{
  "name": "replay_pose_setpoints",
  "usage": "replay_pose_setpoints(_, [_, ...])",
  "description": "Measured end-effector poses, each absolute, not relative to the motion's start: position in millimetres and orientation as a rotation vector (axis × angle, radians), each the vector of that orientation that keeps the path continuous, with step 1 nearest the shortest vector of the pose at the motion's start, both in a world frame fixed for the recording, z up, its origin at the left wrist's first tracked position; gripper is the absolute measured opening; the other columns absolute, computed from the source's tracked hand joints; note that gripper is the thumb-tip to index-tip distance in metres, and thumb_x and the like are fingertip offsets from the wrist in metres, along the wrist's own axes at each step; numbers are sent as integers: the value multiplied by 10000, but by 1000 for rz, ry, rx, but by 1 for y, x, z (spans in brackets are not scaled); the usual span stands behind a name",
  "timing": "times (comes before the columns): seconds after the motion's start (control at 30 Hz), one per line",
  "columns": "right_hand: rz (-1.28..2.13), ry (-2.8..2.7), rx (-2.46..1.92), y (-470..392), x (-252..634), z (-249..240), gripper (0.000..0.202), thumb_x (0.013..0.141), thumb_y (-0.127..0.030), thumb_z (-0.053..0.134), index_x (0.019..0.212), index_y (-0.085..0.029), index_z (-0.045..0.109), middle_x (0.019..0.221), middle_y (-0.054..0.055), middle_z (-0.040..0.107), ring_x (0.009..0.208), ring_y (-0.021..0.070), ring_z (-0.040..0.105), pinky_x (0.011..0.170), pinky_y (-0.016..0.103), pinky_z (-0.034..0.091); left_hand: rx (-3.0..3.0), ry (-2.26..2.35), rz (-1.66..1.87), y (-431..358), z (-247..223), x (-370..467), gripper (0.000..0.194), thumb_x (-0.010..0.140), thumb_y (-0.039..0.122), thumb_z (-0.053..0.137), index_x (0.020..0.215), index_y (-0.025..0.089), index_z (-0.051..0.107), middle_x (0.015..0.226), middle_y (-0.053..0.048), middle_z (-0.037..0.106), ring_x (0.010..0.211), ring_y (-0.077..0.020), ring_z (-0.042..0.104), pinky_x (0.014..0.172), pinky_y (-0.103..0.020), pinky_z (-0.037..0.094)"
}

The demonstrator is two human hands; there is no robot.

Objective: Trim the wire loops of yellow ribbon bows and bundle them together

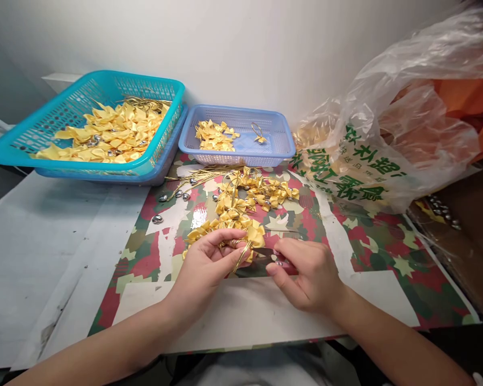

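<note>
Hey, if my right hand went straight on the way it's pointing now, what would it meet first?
Most likely the gold wire in your left hand, by the yellow flower: the dark tool in your right hand points left toward it. Whether they touch is unclear.

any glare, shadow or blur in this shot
Head view: bright glare on the patterned sheet, left of the yellow flowers; head view: soft shadow below the turquoise basket; head view: fine detail on the dark tool in the right hand is hard to make out.
</note>
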State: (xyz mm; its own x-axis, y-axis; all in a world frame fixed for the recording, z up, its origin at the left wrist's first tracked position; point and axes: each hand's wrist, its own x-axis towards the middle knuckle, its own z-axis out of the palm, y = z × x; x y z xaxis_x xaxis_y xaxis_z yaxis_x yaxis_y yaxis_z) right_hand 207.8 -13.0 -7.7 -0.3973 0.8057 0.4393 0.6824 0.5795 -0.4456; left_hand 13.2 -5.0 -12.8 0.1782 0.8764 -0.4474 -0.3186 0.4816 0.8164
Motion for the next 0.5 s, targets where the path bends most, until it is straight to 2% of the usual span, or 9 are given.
replay_pose_setpoints(0.23, [249, -2161, -1302, -13, 207, -9, 296, 916, -316, 454, 646, -197, 447, 517, -38, 434, 449, 90, 375, 456, 239, 244, 618, 1085, 948, -5, -10, 14, 327, 636, 293, 879, 897, 201, 704, 667, 32, 690, 596, -85, 627, 532, -168, 449])
replay_pose_setpoints(0.5, [242, -2180, -1275, -13, 207, -9, 315, 915, -311, 449, 622, -196, 448, 507, -35, 435, 446, 88, 379, 463, 233, 258, 641, 1061, 942, -5, -14, 13, 274, 689, 286, 851, 912, 217, 707, 672, 43, 679, 595, -69, 619, 552, -160, 458])
